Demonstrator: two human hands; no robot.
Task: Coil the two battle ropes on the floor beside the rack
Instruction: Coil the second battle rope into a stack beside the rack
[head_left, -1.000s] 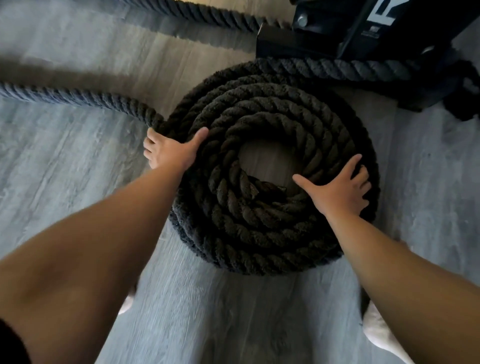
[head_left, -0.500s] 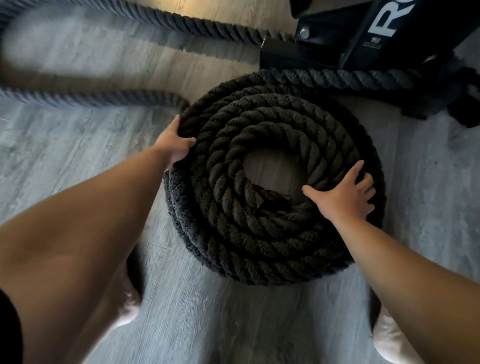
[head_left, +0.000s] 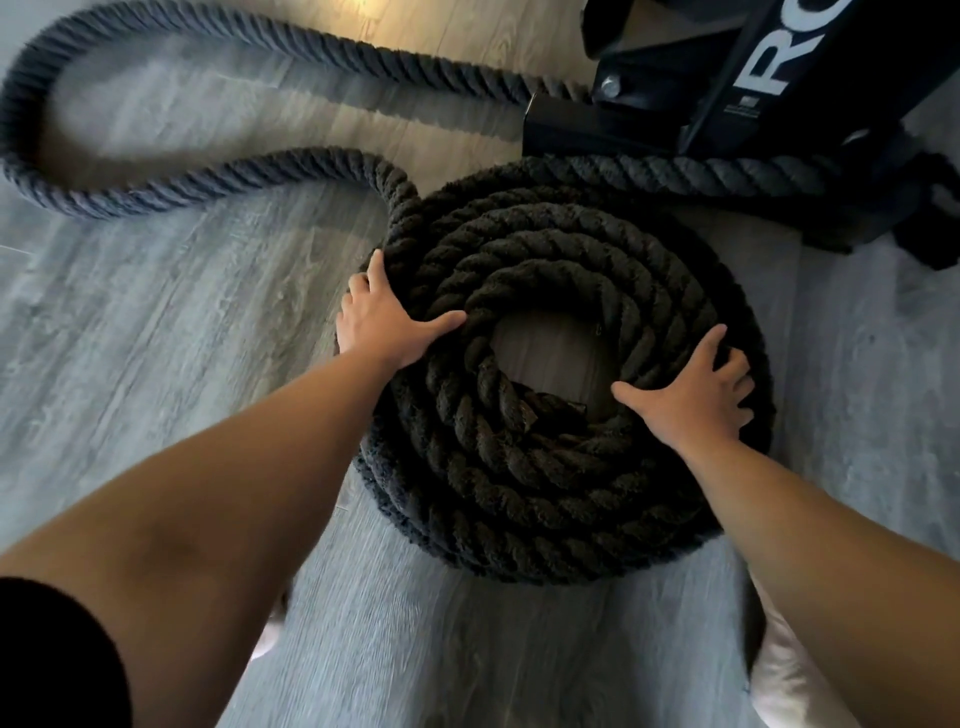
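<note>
A thick black battle rope lies in a round, stacked coil on the grey wood floor in front of me. My left hand lies spread on the coil's left rim, thumb across the top turns. On the right side of the coil, my right hand presses flat with its fingers apart. A loose length of rope leaves the coil's upper left, bends in a wide loop at the far left and runs back along the top towards the rack. Another strand runs from the coil's top to the rack base.
The black rack base with white lettering stands at the upper right, close behind the coil. Grey wood-look floor spreads to the left. My feet in pale socks show at the bottom edge.
The loose rope has drawn in towards the coil, its loop now nearer. My left hand slid along the left rim and now lies flat on it. My right hand stays put.
</note>
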